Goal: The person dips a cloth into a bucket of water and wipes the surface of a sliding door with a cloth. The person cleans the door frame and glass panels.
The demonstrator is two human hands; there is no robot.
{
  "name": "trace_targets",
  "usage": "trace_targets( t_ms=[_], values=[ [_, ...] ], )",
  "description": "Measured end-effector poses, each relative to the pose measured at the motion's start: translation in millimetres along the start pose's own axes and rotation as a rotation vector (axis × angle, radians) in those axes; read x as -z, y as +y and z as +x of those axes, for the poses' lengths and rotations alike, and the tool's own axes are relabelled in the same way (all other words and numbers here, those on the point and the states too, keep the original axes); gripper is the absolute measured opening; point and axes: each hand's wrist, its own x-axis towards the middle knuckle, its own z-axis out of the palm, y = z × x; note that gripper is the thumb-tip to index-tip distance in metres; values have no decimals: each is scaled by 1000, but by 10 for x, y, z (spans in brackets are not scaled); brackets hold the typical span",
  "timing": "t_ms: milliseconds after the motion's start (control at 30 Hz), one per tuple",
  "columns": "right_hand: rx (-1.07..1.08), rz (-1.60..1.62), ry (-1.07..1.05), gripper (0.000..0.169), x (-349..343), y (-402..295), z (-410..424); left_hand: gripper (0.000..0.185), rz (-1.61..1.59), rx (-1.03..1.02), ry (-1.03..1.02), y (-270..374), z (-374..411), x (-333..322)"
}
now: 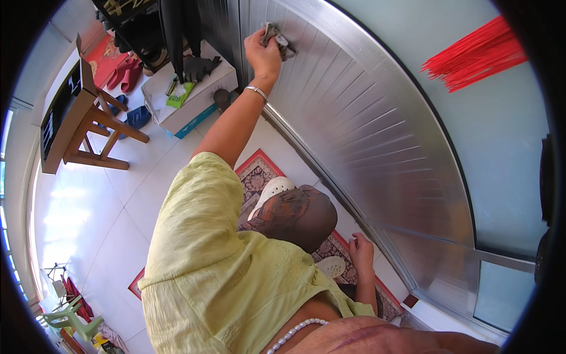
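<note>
My left hand, with a bracelet on its wrist, reaches up and grips a crumpled grey cloth against the ribbed metal panel of a door. Lower down, my right hand hangs beside the door's lower edge with loosely curled fingers; no object shows in it. Between the arms, a bent knee in dark patterned trousers rises above a red-bordered rug. Two pale perforated clogs show on or over the rug.
A wooden stool bears a dark-faced panel at left. Near the door, a box holds a green packet and dark items. Slippers lie on the tiles. Red strands hang at upper right; a green plastic stool is lower left.
</note>
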Motion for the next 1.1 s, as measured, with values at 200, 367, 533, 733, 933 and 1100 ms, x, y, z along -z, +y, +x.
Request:
trace_targets(
  t_ms=[200,367,533,733,933,1100],
  values=[
    [-86,33,-72,19,-99,68,19,25,194,366,-99,-1252,-761,201],
    [-130,38,-132,22,-181,114,25,23,394,546,-190,-2085,-1404,317],
    [-132,9,-153,23,-262,326,-3,24,434,757,-273,-2337,-1769,367],
    [-133,24,-119,23,-213,250,-62,24,365,766,-212,-1832,-1253,343],
    [-77,22,-74,21,-51,51,-36,25,-90,620,-136,-1308,-161,162],
    [-15,12,-10,22,-27,16,-45,27,-396,345,-235,-16,550,3]
  ],
)
